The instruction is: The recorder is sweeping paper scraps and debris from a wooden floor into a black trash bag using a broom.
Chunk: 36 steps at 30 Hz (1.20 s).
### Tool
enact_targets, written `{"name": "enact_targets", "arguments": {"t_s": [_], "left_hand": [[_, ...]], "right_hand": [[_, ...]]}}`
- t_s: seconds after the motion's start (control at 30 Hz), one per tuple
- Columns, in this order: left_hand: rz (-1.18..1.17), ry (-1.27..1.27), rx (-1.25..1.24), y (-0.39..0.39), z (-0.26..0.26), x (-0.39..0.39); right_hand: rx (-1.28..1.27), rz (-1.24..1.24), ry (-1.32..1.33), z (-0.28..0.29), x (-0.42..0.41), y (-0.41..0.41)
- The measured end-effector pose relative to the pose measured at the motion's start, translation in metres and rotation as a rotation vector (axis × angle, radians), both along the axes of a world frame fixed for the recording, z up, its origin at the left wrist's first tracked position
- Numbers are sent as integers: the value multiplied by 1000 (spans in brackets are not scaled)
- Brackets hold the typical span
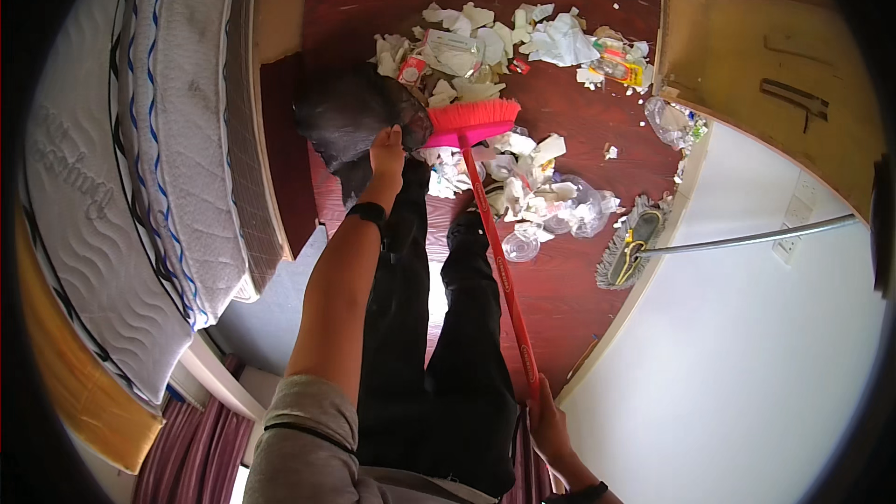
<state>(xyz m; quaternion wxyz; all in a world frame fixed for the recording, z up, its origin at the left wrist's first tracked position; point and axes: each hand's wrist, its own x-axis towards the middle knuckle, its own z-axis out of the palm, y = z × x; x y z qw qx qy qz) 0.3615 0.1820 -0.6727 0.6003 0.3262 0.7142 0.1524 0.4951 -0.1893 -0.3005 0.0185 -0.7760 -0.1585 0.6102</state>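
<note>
My left hand (388, 147) pinches the rim of a black plastic bag (350, 112), which lies low over the reddish floor beside a dark red bed base. My right hand (546, 416) is closed around the upper end of the red handle (505, 266) of a broom. Its pink head with red bristles (472, 119) is beside the bag's rim, among the litter. Crumpled white paper (560, 38), small packets and a flattened carton (451, 52) are spread beyond the broom head. More paper and a clear plastic container (521, 245) lie nearer my feet.
A grey mop head (633, 241) with a metal pole rests by the white wall (728, 322) at right. Mattresses (189, 84) rise at left. A yellowish wooden furniture panel (770, 49) stands at upper right. A clear plastic bag (668, 122) lies beside it.
</note>
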Motion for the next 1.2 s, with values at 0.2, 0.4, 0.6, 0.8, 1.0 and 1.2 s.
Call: {"name": "enact_targets", "arguments": {"t_s": [0.2,0.4,0.6,0.8,1.0,1.2], "left_hand": [[-170,318,231,-42,-4,26],[-13,463,221,-63,-3,17],[-164,498,148,-57,-17,-79],[-790,516,182,-84,3,-56],[-871,923,74,-56,8,-26],[-780,1016,401,-49,10,-22]], "right_hand": [[-12,-29,-10,9,19,-24],[144,127,82,6,23,-17],[-55,107,148,19,21,-10],[-126,2,116,35,27,7],[-52,82,159,27,21,0],[-48,82,121,37,33,-23]]}}
